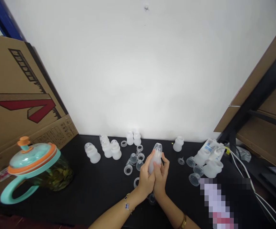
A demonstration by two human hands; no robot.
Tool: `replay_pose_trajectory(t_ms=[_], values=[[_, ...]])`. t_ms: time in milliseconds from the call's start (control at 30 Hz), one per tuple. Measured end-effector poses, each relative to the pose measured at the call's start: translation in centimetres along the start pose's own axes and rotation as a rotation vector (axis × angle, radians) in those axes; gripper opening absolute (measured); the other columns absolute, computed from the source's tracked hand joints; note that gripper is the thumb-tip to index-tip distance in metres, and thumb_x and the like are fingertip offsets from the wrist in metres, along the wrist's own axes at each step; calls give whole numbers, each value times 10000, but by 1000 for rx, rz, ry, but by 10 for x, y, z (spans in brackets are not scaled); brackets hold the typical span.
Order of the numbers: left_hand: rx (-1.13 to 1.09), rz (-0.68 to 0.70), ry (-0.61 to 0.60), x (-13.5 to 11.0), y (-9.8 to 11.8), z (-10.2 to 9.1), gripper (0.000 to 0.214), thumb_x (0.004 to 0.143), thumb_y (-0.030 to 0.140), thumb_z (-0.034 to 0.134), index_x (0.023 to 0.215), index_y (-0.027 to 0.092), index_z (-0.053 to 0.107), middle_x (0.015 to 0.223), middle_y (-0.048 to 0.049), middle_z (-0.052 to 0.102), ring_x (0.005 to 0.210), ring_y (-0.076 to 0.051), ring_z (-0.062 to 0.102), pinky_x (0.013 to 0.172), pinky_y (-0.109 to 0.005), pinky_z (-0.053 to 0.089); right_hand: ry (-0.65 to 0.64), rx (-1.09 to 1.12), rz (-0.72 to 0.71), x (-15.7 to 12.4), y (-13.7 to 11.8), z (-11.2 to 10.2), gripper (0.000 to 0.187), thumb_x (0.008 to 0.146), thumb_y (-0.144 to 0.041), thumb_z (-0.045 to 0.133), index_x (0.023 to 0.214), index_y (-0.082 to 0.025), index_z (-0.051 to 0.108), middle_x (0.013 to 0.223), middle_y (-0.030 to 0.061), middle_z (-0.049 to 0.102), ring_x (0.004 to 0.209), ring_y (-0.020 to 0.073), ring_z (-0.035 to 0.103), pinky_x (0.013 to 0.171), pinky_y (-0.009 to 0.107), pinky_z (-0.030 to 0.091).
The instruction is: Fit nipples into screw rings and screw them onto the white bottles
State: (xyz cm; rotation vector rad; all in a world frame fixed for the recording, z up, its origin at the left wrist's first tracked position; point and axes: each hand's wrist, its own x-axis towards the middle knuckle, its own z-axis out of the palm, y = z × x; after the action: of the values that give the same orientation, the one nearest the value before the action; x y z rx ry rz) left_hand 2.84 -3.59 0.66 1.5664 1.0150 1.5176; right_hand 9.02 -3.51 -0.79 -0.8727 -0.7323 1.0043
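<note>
The left hand and the right hand are closing together around one milky bottle, holding it upright just above the black counter near the middle of the view. The left fingers are wrapping the bottle's side from 9 o'clock, while the right fingers are pressing it from 3 o'clock, with the thumbs meeting low on its body. A clear cap is sitting on its top, pointing toward 12 o'clock.

Judging by this grip, the work is going best if the bottle is staying upright and the squeeze is staying light, since the soft wall looks likely to buckle. One hand steadying the body and the other working the top squarely would guard against a crooked fit.

From the hands, loose rings are lying at 10 o'clock, and a cluster of finished bottles is standing beyond them. A single bottle is standing at 1 o'clock, spare caps are lying at 3 o'clock, and a teal-handled jug is sitting far off at 9 o'clock beside a cardboard box.
</note>
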Motion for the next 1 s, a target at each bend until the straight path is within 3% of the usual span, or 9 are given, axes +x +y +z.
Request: replay_pose_trajectory(t_ms=[133, 567, 700, 833, 1000], values=[[13, 2, 17, 0, 0, 0, 522, 957, 295, 553, 1464, 200, 473, 1487, -119, 513, 1348, -292, 507, 1146, -437, 398, 1, 18, 16, -1, -2, 2, 576, 791, -518, 713, 1229, -242, 459, 968, 53, 688, 810, 234, 680, 735, 402, 555], [54, 19, 4, -1, 1, -2, 533, 968, 311, 533, 1482, 211, 441, 1492, -119, 505, 1337, -296, 516, 1123, -440, 416, 20, 14, 4, -2, -2, 1, 524, 793, -512, 708, 1162, -239, 455, 903, 39, 688, 744, 224, 679, 676, 376, 547], [63, 29, -1, -1, 4, -3, 539, 979, 334, 509, 1495, 198, 426, 1488, -119, 510, 1331, -299, 523, 1117, -446, 425, -11, 19, -28, -4, -5, 3, 517, 836, -511, 665, 1219, -239, 448, 956, 55, 680, 757, 218, 674, 676, 369, 547], [62, 1, -47, 0, 7, -4, 626, 980, 351, 504, 1552, 188, 307, 1438, -129, 563, 1260, -293, 590, 1024, -422, 510, -34, 19, -53, -5, -7, 4, 577, 873, -479, 637, 1354, -247, 417, 1050, 75, 671, 772, 206, 668, 690, 358, 547], [62, 45, -48, 1, 7, -4, 575, 981, 340, 500, 1522, 188, 377, 1499, -121, 497, 1355, -292, 503, 1125, -432, 426, -27, -17, -50, -4, -3, 2, 643, 863, -487, 641, 1415, -232, 431, 1248, 129, 624, 931, 246, 664, 780, 390, 540]])
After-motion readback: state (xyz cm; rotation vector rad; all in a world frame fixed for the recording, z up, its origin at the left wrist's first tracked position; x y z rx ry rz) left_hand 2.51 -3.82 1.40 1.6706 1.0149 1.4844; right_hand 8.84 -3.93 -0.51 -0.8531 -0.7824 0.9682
